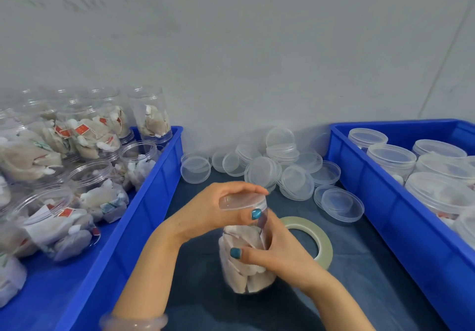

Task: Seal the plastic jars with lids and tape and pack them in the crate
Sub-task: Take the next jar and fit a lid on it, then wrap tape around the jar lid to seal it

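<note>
A clear plastic jar (245,271) filled with pale tea bags stands upright on the dark cloth in front of me. My right hand (280,251) grips its body from the right side. My left hand (218,210) curls over the clear lid (243,201) on the jar's mouth, thumb at the front of the rim. A roll of clear tape (318,240) lies flat just right of the jar, partly hidden by my right hand. The blue crate (380,186) on the right holds several lidded jars (390,158).
A blue crate (144,207) on the left holds several open, filled jars (92,186), some lying on their sides. A heap of loose clear lids (262,168) lies at the back against the grey wall. Dark cloth (367,279) covers the table between the crates.
</note>
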Tool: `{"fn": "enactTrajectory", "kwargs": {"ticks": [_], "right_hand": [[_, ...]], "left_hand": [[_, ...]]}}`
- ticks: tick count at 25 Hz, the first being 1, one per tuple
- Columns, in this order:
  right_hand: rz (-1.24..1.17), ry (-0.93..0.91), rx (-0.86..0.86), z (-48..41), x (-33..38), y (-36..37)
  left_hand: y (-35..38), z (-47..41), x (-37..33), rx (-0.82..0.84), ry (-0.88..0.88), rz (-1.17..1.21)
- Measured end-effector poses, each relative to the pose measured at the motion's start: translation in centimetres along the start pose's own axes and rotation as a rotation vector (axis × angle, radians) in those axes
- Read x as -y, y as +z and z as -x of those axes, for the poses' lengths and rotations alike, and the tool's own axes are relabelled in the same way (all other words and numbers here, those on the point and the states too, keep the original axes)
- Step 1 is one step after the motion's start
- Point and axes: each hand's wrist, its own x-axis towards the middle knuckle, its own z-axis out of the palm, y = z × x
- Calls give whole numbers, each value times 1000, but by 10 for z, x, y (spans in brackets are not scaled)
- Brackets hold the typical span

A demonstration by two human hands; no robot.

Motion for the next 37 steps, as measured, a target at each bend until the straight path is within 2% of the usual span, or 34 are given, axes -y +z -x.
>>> {"fn": "enactTrajectory", "kwargs": {"ticks": [3, 5, 8, 10, 11, 13, 15, 17, 20, 23, 25, 30, 33, 37], "right_hand": [[329, 13, -74, 9, 5, -32], [641, 88, -4, 20, 2, -56], [1026, 272, 98, 25, -7, -68], [1070, 286, 57, 21, -11, -66], [1042, 260, 26, 20, -13, -67], [1006, 223, -6, 21, -12, -71], [954, 203, -46, 22, -10, -74], [815, 136, -152, 22, -5, -71], [425, -77, -421, 20, 6, -58], [252, -178, -448, 21, 13, -46], [260, -211, -419, 20, 13, -40], [519, -361, -449, 20, 10, -31], [533, -396, -454, 20, 8, -27], [619, -425, -477, 17, 3, -21]], "left_hand": [[-1, 1, 4, -226, 1, -166], [7, -1, 9, -382, -4, -270], [23, -9, 19, -514, 24, -397], [29, -11, 21, -595, 77, -524], [32, -12, 22, -654, 130, -674], [42, -13, 22, -792, 310, -1007], [62, -18, 18, -811, 518, -1121], [84, -22, 11, -744, 567, -1068], [103, -24, 0, -720, 419, -925], [104, -22, -8, -781, 372, -752], [100, -20, -11, -840, 381, -669], [84, -15, -13, -978, 464, -488], [80, -13, -14, -1038, 423, -347], [78, -11, -13, -1024, 370, -403]]}}
